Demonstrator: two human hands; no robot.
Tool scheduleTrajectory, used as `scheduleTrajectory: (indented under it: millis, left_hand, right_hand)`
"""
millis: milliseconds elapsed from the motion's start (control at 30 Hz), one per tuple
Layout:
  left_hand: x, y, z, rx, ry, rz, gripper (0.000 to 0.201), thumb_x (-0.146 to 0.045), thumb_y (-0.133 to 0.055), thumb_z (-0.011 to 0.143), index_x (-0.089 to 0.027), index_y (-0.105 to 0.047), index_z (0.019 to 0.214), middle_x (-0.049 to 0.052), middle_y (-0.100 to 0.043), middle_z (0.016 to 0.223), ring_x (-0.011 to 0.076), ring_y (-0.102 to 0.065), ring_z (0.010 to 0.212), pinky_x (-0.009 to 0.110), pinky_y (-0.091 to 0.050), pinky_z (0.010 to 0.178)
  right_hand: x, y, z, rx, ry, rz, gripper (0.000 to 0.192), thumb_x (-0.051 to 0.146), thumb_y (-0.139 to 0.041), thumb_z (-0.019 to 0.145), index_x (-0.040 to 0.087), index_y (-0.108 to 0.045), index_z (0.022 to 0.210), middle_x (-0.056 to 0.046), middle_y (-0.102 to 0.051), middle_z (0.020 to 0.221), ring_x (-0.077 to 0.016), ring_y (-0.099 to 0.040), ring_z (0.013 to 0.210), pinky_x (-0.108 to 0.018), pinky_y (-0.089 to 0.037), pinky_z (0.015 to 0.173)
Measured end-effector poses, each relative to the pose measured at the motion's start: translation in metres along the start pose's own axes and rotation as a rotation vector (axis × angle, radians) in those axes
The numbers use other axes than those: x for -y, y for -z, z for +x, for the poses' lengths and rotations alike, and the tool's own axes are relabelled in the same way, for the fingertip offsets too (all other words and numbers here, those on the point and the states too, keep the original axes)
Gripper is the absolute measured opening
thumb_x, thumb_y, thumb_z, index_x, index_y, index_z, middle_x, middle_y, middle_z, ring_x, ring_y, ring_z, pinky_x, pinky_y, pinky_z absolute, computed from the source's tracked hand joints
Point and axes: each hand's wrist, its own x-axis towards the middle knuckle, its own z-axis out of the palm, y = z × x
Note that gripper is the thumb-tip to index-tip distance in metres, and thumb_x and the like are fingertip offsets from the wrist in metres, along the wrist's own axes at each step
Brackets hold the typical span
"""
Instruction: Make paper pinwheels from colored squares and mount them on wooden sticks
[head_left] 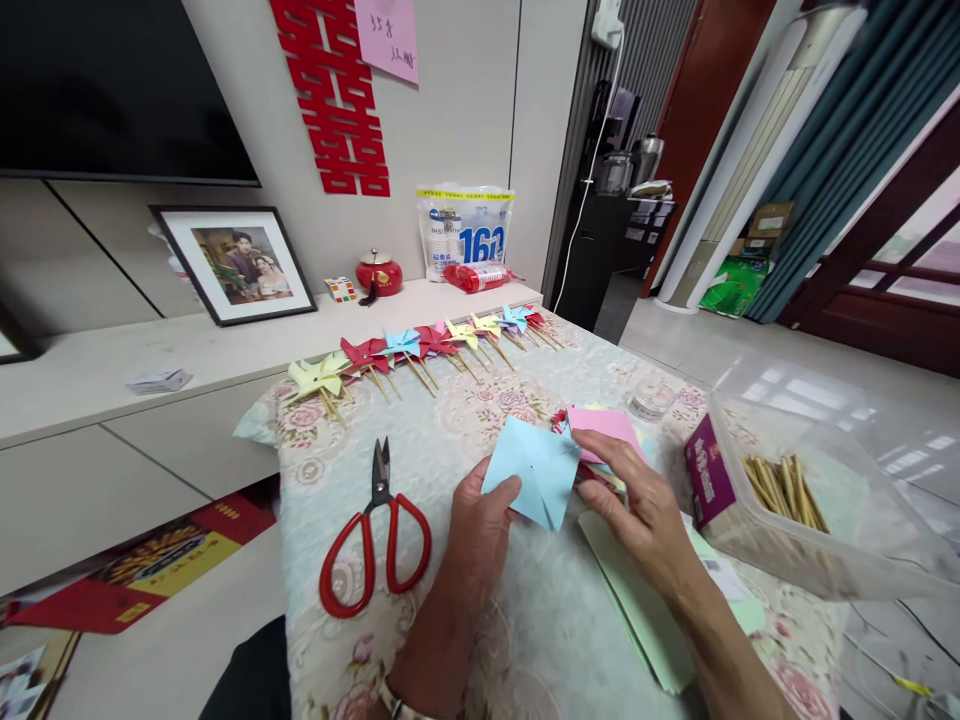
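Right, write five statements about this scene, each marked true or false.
1. The left hand holds a blue paper square. True.
2. The right hand grips the red-handled scissors. False: the scissors lie on the floral tablecloth.
3. Paper pinwheels lie in a row near the table's far edge. True.
4. The loose sticks are inside a red jar. False: the sticks are in the clear plastic box.
5. Pale green sheets lie beneath the right forearm. True.

That light blue paper square over there is held up in the air, fairly flat and turned askew. At least 1 cut runs in from its lower corner toward a small mark near the middle.
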Motion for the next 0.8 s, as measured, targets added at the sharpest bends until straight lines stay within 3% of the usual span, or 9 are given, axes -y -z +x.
scheduleTrajectory:
  millis: [167, 267, 400, 467, 633, 700, 800]
  left_hand:
    - [-0.001, 0.0, -0.006, 0.043, -0.018, 0.111, 0.041, -0.023, -0.079, 0.064, -0.012, -0.07, 0.102, 0.002, -0.072, 0.074, 0.0161, -0.064, 0.066, 0.026, -0.051, 0.066]
    - [-0.002, 0.0, -0.009, 0.051, -0.032, 0.197, 0.035, -0.024, -0.078, 0.066, -0.012, -0.07, 0.098, 0.0, -0.069, 0.069, 0.0128, -0.058, 0.059, 0.024, -0.048, 0.061]
    - [-0.004, 0.001, -0.011, 0.077, -0.02, 0.315, 0.033, -0.026, -0.076, 0.067, -0.013, -0.07, 0.097, -0.001, -0.067, 0.067, 0.0116, -0.056, 0.058, 0.022, -0.045, 0.058]
    - [-0.006, 0.002, -0.012, 0.082, -0.025, 0.373, 0.033, -0.027, -0.075, 0.068, -0.014, -0.069, 0.097, -0.001, -0.066, 0.067, 0.0115, -0.055, 0.057, 0.022, -0.045, 0.057]
    - [-0.011, 0.007, -0.01, 0.085, -0.118, 0.601, 0.027, -0.027, -0.071, 0.071, -0.014, -0.07, 0.095, -0.001, -0.064, 0.067, 0.0124, -0.053, 0.059, 0.023, -0.043, 0.056]
    - [-0.013, 0.01, -0.009, 0.074, -0.216, 0.734, 0.018, -0.025, -0.069, 0.074, -0.016, -0.072, 0.088, -0.001, -0.063, 0.067, 0.0126, -0.053, 0.058, 0.023, -0.041, 0.056]
    - [-0.013, 0.014, -0.006, 0.071, -0.471, 0.873, 0.011, -0.018, -0.064, 0.076, -0.019, -0.073, 0.081, 0.002, -0.069, 0.079, 0.0166, -0.061, 0.072, 0.026, -0.045, 0.064]
  right_hand:
    - [-0.01, -0.006, -0.004, -0.065, -0.4, 0.285, 0.048, 0.048, -0.062, 0.091, 0.024, -0.06, 0.133, -0.012, -0.065, 0.131, -0.0283, -0.065, 0.111, -0.042, -0.057, 0.086]
    - [-0.011, -0.009, -0.002, -0.078, -0.491, 0.497, 0.054, 0.047, -0.072, 0.083, 0.022, -0.06, 0.13, -0.011, -0.071, 0.119, -0.0268, -0.067, 0.106, -0.039, -0.056, 0.084]
    - [-0.006, -0.01, 0.001, -0.088, -0.549, 0.636, 0.056, 0.037, -0.081, 0.074, 0.022, -0.063, 0.124, -0.003, -0.073, 0.089, -0.0193, -0.068, 0.081, -0.031, -0.054, 0.07]
    - [-0.004, -0.011, 0.001, -0.086, -0.555, 0.622, 0.051, 0.034, -0.082, 0.072, 0.021, -0.066, 0.119, -0.002, -0.071, 0.084, -0.0178, -0.066, 0.076, -0.029, -0.052, 0.067]
    - [-0.002, -0.011, 0.0, -0.066, -0.471, 0.499, 0.029, 0.035, -0.075, 0.079, 0.022, -0.074, 0.104, -0.004, -0.074, 0.092, -0.0188, -0.065, 0.078, -0.03, -0.051, 0.069]
    - [-0.001, -0.009, -0.001, -0.058, -0.399, 0.415, 0.019, 0.033, -0.072, 0.083, 0.022, -0.075, 0.097, -0.003, -0.075, 0.091, -0.019, -0.065, 0.08, -0.031, -0.05, 0.072]
    - [0.0, -0.008, -0.002, -0.041, -0.243, 0.267, 0.008, 0.025, -0.068, 0.087, 0.022, -0.075, 0.09, -0.003, -0.073, 0.088, -0.019, -0.066, 0.083, -0.032, -0.049, 0.077]
